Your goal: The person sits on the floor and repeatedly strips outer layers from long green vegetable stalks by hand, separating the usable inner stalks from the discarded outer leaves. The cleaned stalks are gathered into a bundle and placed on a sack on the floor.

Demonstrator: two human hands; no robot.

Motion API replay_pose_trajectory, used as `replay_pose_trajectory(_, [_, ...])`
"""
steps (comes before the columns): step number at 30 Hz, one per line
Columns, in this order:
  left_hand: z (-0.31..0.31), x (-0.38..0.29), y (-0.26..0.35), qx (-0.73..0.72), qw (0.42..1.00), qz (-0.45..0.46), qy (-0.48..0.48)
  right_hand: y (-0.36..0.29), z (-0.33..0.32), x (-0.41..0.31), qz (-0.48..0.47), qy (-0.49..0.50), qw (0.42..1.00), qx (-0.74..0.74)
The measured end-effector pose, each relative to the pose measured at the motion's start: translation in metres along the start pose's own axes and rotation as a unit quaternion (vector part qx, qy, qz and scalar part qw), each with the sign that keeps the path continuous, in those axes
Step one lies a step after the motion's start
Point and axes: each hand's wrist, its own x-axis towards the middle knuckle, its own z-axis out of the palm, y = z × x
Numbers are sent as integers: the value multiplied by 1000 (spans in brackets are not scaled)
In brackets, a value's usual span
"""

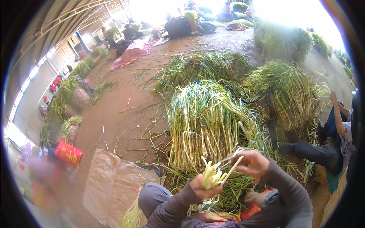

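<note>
My left hand [204, 188] grips a bunch of pale green-white stalks [212, 176], cut ends pointing up. Beside their tips, my right hand [253, 165] is curled around a thin pale leaf strip [228, 157]; its grip is partly hidden by the fingers. Just beyond both hands stands a large heap of long-stemmed green vegetables [202, 128], probably garlic sprouts, its leafy tops folded over. A pale string is looped across its front. Loose green leaves [228, 196] lie below my hands, between my legs.
A tan woven sheet [114, 182] lies at my left, with pale trimmed stalks [134, 209] near my knee. Leaf waste [205, 65] and a second bundle [285, 94] rise behind the heap. At right sits another person [339, 122], legs stretched towards the heap. A red bag [68, 154] stands far left.
</note>
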Motion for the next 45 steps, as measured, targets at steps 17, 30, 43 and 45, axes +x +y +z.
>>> replay_pose_trajectory(17, [-1,-1,-1,25,999,28,-4,-5,-13,-10,52,117,970,206])
replay_pose_trajectory(30, [0,-3,-1,18,1000,9,18,-12,26,-9,68,44,995,55])
replay_pose_trajectory(43, [1,-2,-2,6,1000,0,27,-11,4,-8,48,78,978,188])
replay_pose_trajectory(45, [3,0,-3,0,1000,-3,17,-13,18,-7,16,-3,999,44])
